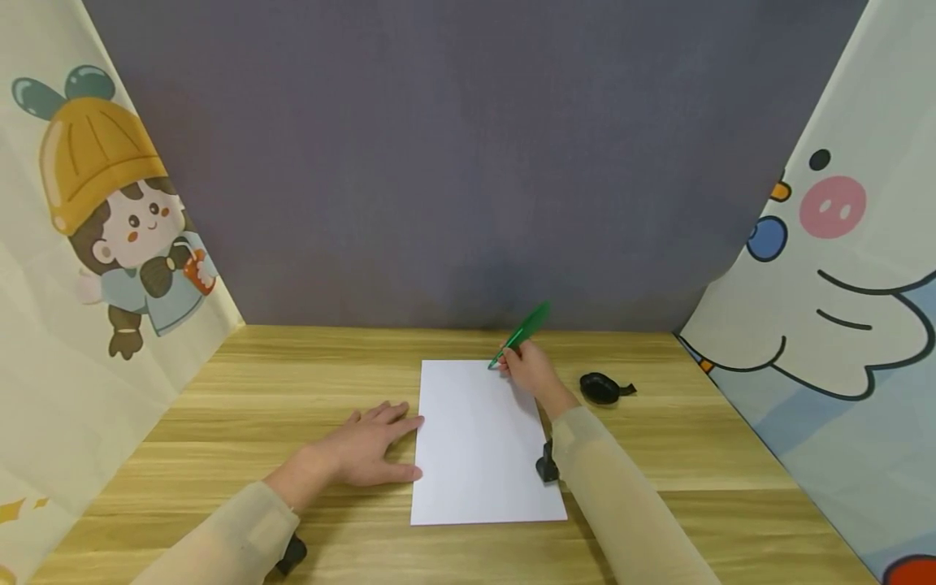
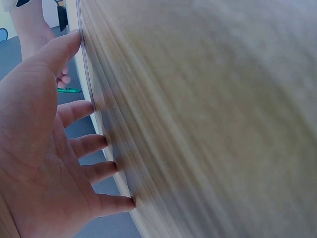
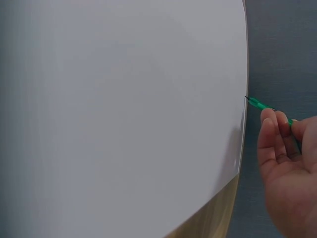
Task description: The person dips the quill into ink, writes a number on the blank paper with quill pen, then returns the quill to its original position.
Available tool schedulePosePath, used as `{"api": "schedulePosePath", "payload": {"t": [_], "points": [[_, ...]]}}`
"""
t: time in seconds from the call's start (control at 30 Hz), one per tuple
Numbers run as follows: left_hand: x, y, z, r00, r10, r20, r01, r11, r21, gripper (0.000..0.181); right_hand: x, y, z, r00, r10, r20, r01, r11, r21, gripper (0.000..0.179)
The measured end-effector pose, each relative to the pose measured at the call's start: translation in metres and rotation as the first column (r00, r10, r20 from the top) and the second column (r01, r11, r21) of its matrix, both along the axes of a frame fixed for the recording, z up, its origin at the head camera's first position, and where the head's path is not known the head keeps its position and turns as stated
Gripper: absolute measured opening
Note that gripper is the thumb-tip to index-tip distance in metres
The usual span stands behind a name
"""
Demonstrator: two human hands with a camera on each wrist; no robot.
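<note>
A sheet of white paper (image 1: 475,447) lies upright on the wooden table, its surface showing no marks. My right hand (image 1: 532,372) pinches a slim green pen (image 1: 530,325) with a broad, leaf-like upper end. The pen slants up and to the right, its tip right at the paper's far part. In the right wrist view the dark pen tip (image 3: 246,97) meets the sheet's edge. To the left, my left hand (image 1: 366,452) rests palm down with spread fingers, its thumb and index fingertip at the paper's left edge. The left wrist view shows the fingertips (image 2: 110,167) on the tabletop.
A small black oval object (image 1: 600,388) with a short tail lies right of the paper. Behind the table (image 1: 329,357) rises a dark grey panel (image 1: 468,162). Cartoon-printed sheets stand at the left (image 1: 44,309) and right (image 1: 826,422).
</note>
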State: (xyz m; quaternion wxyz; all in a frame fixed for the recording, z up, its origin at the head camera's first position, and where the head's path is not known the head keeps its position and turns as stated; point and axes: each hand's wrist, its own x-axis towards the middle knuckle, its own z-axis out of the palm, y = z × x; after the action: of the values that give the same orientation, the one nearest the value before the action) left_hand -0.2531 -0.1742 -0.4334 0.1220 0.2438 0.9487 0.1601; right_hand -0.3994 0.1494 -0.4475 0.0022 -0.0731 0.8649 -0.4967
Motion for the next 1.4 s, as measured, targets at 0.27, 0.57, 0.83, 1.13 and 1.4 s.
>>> {"api": "schedulePosePath", "payload": {"t": [0.27,0.57,0.83,1.13,1.4], "points": [[-0.001,0.000,-0.001,1.000,0.007,0.002,-0.007,1.000,-0.001,0.090,0.001,-0.001,0.001,1.000,0.020,0.008,-0.020,1.000,-0.004,0.034],[0.001,0.000,0.002,1.000,0.018,0.016,-0.018,1.000,0.007,0.089,0.003,-0.003,0.003,1.000,0.027,0.009,-0.027,1.000,-0.012,0.035],[0.000,0.000,0.001,1.000,0.013,0.011,-0.013,1.000,-0.001,0.090,0.005,-0.007,0.003,1.000,0.025,0.005,-0.025,0.999,0.021,0.035],[-0.001,0.001,0.002,0.999,0.023,0.024,-0.023,1.000,0.004,0.089,0.007,-0.010,0.007,0.999,0.053,-0.008,-0.053,0.998,0.023,0.033],[0.000,0.001,0.002,0.999,0.023,0.022,-0.023,1.000,0.002,0.090,0.006,-0.011,0.005,0.998,0.062,0.002,-0.062,0.997,0.043,0.034]]}}
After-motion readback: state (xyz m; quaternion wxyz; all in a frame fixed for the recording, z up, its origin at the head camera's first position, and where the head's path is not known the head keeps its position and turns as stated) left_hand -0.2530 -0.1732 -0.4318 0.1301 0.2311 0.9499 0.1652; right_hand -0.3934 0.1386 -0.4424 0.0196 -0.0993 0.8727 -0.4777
